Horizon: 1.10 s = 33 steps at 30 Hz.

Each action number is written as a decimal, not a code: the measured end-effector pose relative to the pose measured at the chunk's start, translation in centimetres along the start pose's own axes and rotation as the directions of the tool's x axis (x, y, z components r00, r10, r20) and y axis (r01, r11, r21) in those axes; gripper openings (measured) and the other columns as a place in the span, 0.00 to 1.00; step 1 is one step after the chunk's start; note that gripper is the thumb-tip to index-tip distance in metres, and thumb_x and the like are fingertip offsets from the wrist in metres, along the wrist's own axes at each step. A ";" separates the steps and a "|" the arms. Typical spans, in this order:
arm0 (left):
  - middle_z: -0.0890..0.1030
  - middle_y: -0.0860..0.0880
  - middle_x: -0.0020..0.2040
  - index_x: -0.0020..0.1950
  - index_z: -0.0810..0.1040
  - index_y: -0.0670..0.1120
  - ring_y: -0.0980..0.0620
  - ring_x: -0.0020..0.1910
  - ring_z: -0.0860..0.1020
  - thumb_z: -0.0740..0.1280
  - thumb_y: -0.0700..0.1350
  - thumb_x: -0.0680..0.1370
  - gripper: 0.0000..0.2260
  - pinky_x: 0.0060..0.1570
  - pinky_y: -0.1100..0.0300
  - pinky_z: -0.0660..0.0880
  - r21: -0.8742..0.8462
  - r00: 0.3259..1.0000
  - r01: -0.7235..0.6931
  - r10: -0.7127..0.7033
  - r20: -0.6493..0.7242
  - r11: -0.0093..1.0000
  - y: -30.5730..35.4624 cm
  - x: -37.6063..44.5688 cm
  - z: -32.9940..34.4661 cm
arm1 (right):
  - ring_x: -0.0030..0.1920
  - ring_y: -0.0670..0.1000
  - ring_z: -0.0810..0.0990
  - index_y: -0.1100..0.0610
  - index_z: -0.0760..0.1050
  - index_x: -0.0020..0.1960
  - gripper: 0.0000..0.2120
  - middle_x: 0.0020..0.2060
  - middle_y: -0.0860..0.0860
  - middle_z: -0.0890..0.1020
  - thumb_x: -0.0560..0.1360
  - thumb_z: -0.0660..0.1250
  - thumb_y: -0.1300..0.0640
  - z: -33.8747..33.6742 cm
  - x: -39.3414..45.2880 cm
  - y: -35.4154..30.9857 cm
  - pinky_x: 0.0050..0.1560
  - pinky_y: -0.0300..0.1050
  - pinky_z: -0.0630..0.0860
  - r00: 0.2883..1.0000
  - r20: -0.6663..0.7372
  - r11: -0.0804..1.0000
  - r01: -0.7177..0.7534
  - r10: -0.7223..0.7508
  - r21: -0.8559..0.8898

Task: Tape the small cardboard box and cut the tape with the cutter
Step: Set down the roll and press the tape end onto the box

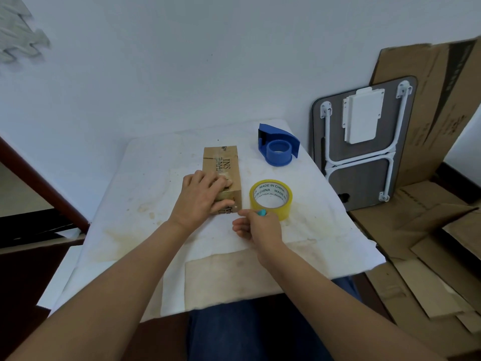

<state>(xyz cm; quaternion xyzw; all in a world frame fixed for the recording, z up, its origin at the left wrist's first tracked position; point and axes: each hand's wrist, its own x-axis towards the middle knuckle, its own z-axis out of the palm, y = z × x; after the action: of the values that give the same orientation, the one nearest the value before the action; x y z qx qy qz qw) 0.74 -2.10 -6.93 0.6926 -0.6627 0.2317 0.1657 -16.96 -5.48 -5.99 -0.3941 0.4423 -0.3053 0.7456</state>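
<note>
The box [221, 173] lies lengthwise on the white cloth [145, 183] covering the table, with the left hand [201, 198] spread flat over its near end, fingers open and pressing down. Just beside that end the right hand [257, 226] is curled round a small blue cutter [261, 212], touching the yellow tape roll [271, 198]. A blue dispenser [279, 145] sits farther back

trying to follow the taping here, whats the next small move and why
Probably draw the cutter in the right hand across the tape at the near end of the box. The left hand presses flat on the box top, and the yellow tape roll lies beside it.
</note>
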 end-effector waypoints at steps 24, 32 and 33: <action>0.74 0.49 0.65 0.67 0.69 0.52 0.43 0.57 0.72 0.75 0.53 0.69 0.30 0.53 0.47 0.74 -0.196 0.984 0.047 -0.012 0.175 0.980 -0.4 -0.8 -1.2 | 0.51 0.58 0.80 0.50 0.49 0.77 0.38 0.56 0.57 0.80 0.75 0.67 0.46 1.1 5.9 -5.9 0.40 0.48 0.71 0.758 0.622 -0.317 0.551 -0.197 -0.772; 0.73 0.51 0.65 0.68 0.69 0.53 0.46 0.58 0.69 0.76 0.52 0.68 0.30 0.53 0.50 0.73 -0.202 0.982 0.101 -0.065 0.179 0.974 0.2 -0.8 -1.5 | 0.40 0.51 0.77 0.48 0.73 0.61 0.18 0.37 0.48 0.78 0.77 0.59 0.38 -1.5 5.6 -8.6 0.35 0.46 0.72 0.790 0.534 0.015 0.564 -0.302 -0.826; 0.73 0.52 0.65 0.68 0.70 0.53 0.47 0.58 0.69 0.76 0.52 0.68 0.30 0.53 0.50 0.72 -0.210 0.981 0.115 -0.078 0.175 0.971 0.3 -0.8 -1.5 | 0.41 0.51 0.78 0.49 0.76 0.57 0.18 0.39 0.49 0.81 0.78 0.57 0.39 -2.3 5.6 -9.0 0.38 0.48 0.75 0.787 0.488 0.091 0.556 -0.377 -0.826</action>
<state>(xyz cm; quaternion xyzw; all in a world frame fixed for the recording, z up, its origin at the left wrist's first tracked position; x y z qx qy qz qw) 0.29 -0.62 -6.15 0.7186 -0.6610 0.0905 0.1963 -17.63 -15.21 -1.32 -0.8964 0.3251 -0.1684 0.2499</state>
